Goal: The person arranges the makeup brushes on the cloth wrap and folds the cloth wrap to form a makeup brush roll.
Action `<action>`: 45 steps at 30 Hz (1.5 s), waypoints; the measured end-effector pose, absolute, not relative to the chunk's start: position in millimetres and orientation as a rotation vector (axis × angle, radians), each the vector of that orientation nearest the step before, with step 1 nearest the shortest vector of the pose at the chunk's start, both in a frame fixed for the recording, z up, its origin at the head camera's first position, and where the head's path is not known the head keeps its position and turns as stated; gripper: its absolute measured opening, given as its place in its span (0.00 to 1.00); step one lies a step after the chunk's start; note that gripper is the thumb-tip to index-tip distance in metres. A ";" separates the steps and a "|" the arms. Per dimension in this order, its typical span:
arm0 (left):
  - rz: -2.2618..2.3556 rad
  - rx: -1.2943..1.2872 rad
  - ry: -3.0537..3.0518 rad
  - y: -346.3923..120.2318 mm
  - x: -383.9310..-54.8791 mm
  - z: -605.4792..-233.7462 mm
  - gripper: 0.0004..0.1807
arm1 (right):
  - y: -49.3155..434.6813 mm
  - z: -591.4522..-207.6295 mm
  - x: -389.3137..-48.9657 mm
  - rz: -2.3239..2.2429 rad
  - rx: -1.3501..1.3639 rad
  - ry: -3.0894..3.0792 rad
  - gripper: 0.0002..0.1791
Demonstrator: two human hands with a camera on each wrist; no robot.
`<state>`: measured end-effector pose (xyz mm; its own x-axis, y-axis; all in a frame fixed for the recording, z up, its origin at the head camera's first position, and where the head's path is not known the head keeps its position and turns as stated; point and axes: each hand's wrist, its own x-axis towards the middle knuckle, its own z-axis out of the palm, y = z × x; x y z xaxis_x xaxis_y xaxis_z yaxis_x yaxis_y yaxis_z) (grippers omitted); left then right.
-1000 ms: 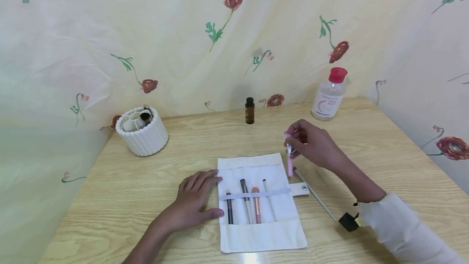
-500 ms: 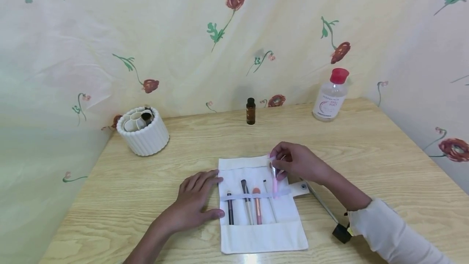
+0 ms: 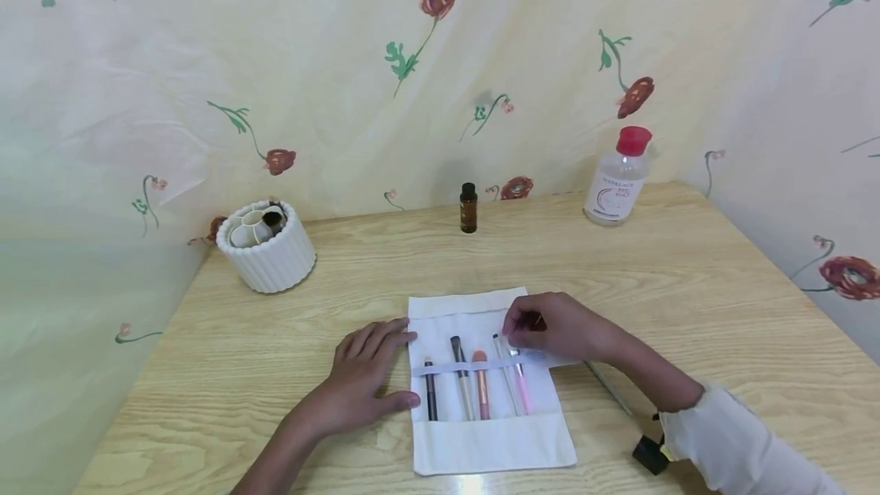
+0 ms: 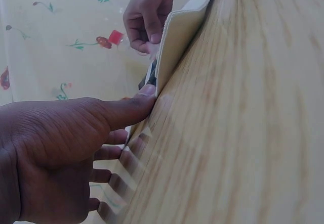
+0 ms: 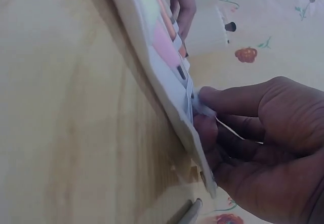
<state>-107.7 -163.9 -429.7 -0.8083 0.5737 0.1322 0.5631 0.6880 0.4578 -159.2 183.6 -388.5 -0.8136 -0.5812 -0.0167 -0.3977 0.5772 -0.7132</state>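
Observation:
A white fabric brush roll (image 3: pixel 491 445) lies unfolded on the table. My left hand (image 3: pixel 367 369) rests beside its left edge, fingers extended, the thumb touching that edge in the left wrist view. My right hand (image 3: pixel 553 327) pinches the top of a pink-handled makeup brush (image 3: pixel 523 392). The handle lies under the lilac elastic band (image 3: pixel 447 367); the fingers hide the bristles. Under the same band lie a black brush (image 3: pixel 431 396), a dark-bristled brush (image 3: pixel 463 376), a peach brush (image 3: pixel 483 388) and a thin brush (image 3: pixel 507 380), which lies close beside the pink one.
One slim brush handle (image 3: pixel 608 388) lies on the table under my right forearm, near a small black block (image 3: pixel 649 455) by the sleeve. A white ribbed holder (image 3: pixel 268 254) stands back left. A brown bottle (image 3: pixel 468 208) and a red-capped bottle (image 3: pixel 616 178) stand near the wall.
My right hand has come left and down over the roll, and the pink brush has gone from above the right edge to under the elastic band. My left hand has stayed still.

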 end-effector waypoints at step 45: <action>0.794 0.979 2.860 -161.9 -104.3 -422.9 0.43 | 213.8 -345.6 -179.1 -1.450 -0.528 2.832 0.18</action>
